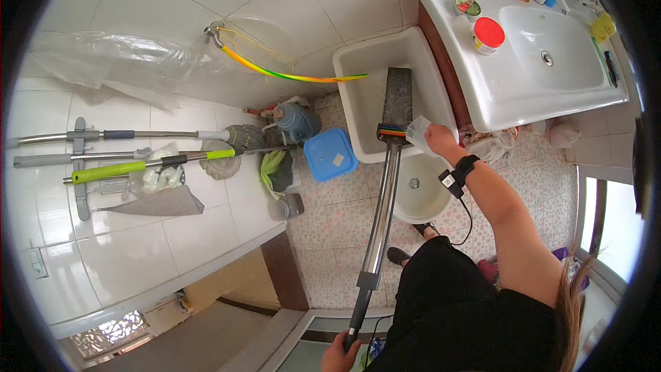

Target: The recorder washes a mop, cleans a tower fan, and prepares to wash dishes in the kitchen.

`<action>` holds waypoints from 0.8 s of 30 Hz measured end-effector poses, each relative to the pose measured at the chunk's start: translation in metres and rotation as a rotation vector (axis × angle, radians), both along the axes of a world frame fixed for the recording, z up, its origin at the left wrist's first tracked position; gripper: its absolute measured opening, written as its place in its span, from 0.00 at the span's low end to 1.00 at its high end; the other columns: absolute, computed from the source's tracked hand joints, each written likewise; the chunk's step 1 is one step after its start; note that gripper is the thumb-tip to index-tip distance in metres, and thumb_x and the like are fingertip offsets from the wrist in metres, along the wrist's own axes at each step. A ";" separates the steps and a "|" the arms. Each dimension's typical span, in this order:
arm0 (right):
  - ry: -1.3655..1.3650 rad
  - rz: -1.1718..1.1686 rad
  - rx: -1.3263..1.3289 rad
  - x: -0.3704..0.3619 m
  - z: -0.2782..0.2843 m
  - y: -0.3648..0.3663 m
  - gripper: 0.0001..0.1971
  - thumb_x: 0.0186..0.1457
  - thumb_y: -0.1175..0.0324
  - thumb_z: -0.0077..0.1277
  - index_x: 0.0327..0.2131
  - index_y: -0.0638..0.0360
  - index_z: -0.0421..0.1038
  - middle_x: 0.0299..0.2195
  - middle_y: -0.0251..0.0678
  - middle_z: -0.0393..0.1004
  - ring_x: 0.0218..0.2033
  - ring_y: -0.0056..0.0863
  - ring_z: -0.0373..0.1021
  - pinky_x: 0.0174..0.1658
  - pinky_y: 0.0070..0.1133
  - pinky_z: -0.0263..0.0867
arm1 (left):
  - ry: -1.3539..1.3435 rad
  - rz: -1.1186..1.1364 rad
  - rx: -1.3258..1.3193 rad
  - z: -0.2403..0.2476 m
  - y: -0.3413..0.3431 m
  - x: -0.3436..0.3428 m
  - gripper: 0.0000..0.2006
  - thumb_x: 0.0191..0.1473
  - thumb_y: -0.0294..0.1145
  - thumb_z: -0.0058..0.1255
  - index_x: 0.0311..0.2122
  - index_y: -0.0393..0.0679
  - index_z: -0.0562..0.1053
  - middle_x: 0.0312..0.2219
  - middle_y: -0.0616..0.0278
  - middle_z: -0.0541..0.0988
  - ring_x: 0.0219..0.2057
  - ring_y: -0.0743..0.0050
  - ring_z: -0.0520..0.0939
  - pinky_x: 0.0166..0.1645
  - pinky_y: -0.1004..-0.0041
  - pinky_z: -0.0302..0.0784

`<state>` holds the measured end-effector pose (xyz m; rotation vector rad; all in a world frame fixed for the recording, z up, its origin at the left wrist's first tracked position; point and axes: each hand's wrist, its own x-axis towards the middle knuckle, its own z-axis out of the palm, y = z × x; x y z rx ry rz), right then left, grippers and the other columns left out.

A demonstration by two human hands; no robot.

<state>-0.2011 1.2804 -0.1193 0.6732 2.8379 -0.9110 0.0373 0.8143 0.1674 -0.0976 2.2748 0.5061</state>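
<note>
My left hand (339,354) is wrapped round the dark grip at the lower end of a flat mop (383,224) with a silver pole. The mop's dark grey head (398,96) rests inside a white basin (354,107), coloured strips showing where it meets the pole. Beside the mop head, my right hand (441,139) grips a translucent plastic cup (417,131), tilted over the basin's near edge. What the cup holds cannot be made out. A yellow-green hose (282,77) runs from a wall tap (213,33) into the basin.
A round pale basin (421,189) stands on the tiled floor by my feet. Left of the white basin are a blue lid (331,154) and a blue jug (296,122). Several mops hang from a wall rack (80,165). At right is a sink (544,89) with a red-lidded tub (488,33).
</note>
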 end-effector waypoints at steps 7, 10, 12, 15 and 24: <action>-0.039 -0.013 0.086 -0.026 -0.017 0.009 0.11 0.46 0.66 0.41 0.22 0.64 0.68 0.25 0.48 0.69 0.30 0.45 0.66 0.35 0.34 0.61 | 0.001 0.043 0.003 -0.013 -0.004 0.008 0.18 0.44 0.39 0.51 0.38 0.40 0.66 0.21 0.50 0.72 0.23 0.51 0.72 0.26 0.63 0.67; 0.041 -0.080 0.184 -0.039 -0.006 0.011 0.10 0.45 0.66 0.44 0.22 0.65 0.69 0.24 0.47 0.69 0.29 0.44 0.66 0.34 0.33 0.62 | 0.048 0.083 0.013 -0.006 0.009 0.002 0.16 0.43 0.38 0.51 0.35 0.39 0.66 0.20 0.50 0.71 0.22 0.52 0.72 0.25 0.63 0.66; 0.069 -0.095 0.171 -0.047 0.011 0.014 0.12 0.46 0.65 0.43 0.21 0.65 0.68 0.23 0.48 0.69 0.28 0.44 0.66 0.33 0.33 0.63 | 0.046 0.088 0.003 -0.006 0.012 0.001 0.16 0.43 0.38 0.51 0.34 0.39 0.66 0.20 0.50 0.71 0.22 0.52 0.72 0.25 0.63 0.66; 0.112 -0.183 0.140 -0.056 0.024 0.019 0.13 0.46 0.64 0.43 0.20 0.66 0.68 0.22 0.49 0.69 0.27 0.44 0.67 0.32 0.33 0.63 | 0.039 0.076 -0.019 -0.004 0.016 -0.001 0.16 0.43 0.39 0.51 0.32 0.38 0.67 0.20 0.49 0.71 0.22 0.51 0.72 0.26 0.62 0.66; 0.395 -0.509 -0.360 -0.032 0.105 0.013 0.12 0.47 0.64 0.45 0.22 0.66 0.66 0.17 0.43 0.68 0.21 0.34 0.66 0.26 0.24 0.62 | -0.020 -0.027 -0.029 -0.013 0.014 0.000 0.18 0.43 0.41 0.50 0.33 0.36 0.67 0.21 0.47 0.72 0.24 0.50 0.74 0.28 0.62 0.67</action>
